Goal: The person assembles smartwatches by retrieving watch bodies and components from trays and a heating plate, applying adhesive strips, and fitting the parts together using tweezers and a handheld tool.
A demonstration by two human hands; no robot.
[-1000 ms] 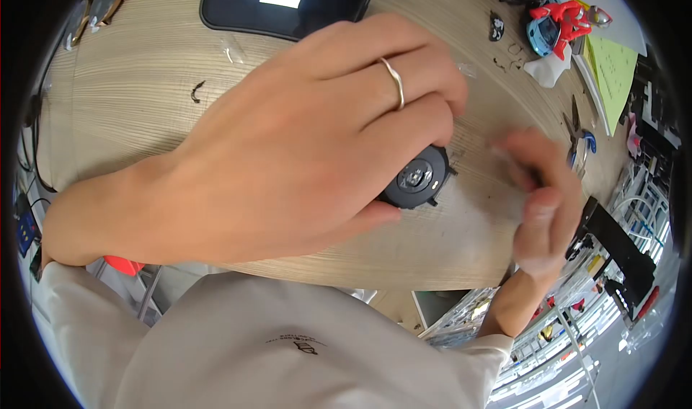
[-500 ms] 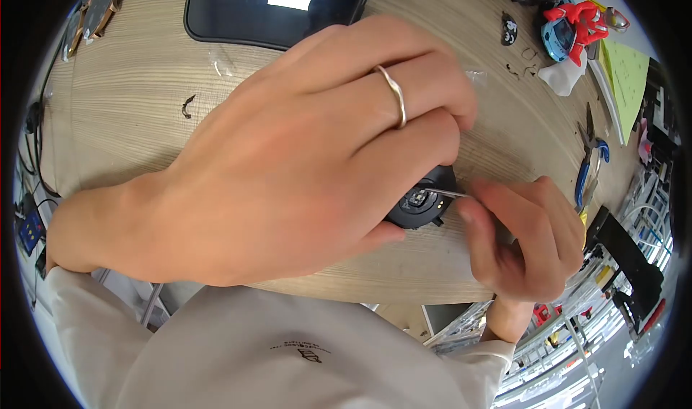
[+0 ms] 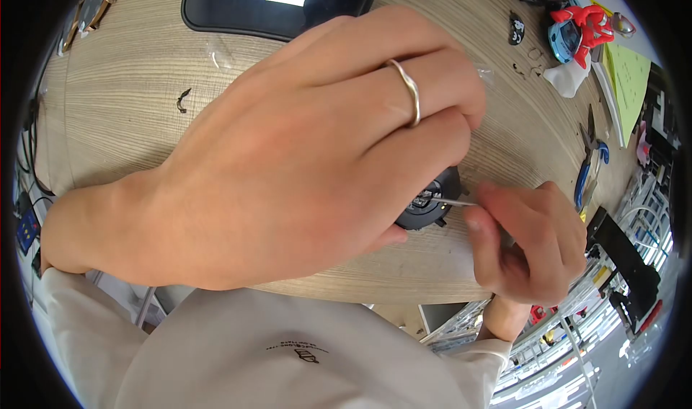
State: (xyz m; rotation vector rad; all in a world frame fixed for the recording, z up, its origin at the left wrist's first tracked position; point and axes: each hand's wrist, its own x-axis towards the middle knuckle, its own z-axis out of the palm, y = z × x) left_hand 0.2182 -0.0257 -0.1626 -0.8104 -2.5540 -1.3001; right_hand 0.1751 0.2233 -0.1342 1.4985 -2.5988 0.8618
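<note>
My left hand (image 3: pixel 303 157), with a silver ring on one finger, reaches across the middle of the view. Its fingers curl round a black round watch case (image 3: pixel 451 185), partly hidden beneath them, and the thumb tip shows at the lower side. Small parts are visible in the exposed face of the case. My right hand (image 3: pixel 530 243) pinches a thin metal tool (image 3: pixel 455 202) between thumb and forefinger. The tool's tip lies over the inside of the case; its exact kind is hidden by the fingers.
A dark tray or screen device (image 3: pixel 238 12) lies behind my left hand. Blue-handled pliers (image 3: pixel 584 171), a red figure on a blue toy car (image 3: pixel 566 41) and yellow notes (image 3: pixel 631 77) are on the right. A small black strip (image 3: pixel 183 100) lies at left, watches (image 3: pixel 94 5) beyond.
My left hand and the watch case have shifted slightly right in the view. My right hand has moved a little right and down, still pinching the metal tool.
</note>
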